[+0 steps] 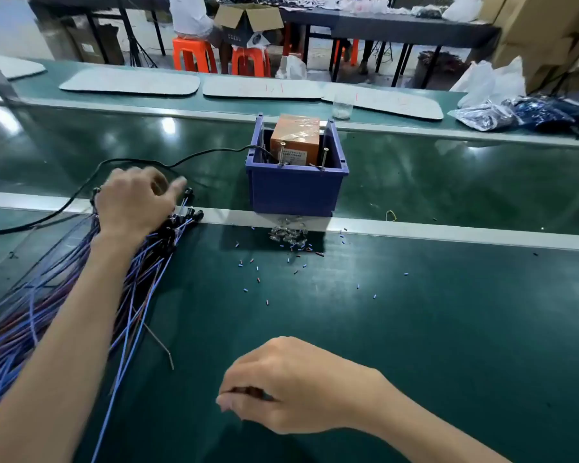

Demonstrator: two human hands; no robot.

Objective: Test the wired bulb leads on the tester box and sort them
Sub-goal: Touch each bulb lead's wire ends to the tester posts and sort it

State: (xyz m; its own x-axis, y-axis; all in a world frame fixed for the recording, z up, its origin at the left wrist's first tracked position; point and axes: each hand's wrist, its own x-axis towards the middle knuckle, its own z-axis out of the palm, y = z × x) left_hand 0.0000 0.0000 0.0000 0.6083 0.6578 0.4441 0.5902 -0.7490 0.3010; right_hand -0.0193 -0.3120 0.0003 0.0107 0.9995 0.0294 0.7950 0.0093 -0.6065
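A large bundle of blue, purple and red wired bulb leads [47, 295] fans across the green table at the left, their black socket ends [181, 218] lying near the metal rail. My left hand [134, 202] rests over those socket ends, fingers spread and slightly blurred. The tester box [295, 137], orange with two upright metal pins, stands inside a blue bin [295, 192] at the centre back. Low in the middle, my right hand [291, 385] hovers with fingers curled together; I cannot tell if it pinches anything.
Small clear bulbs [288, 233] and scattered bits of wire insulation [258, 279] lie in front of the bin. A black cable [81, 192] runs left from the bin. Plastic bags [515, 111] sit at the back right. A person sits on orange stools [194, 55] beyond the table.
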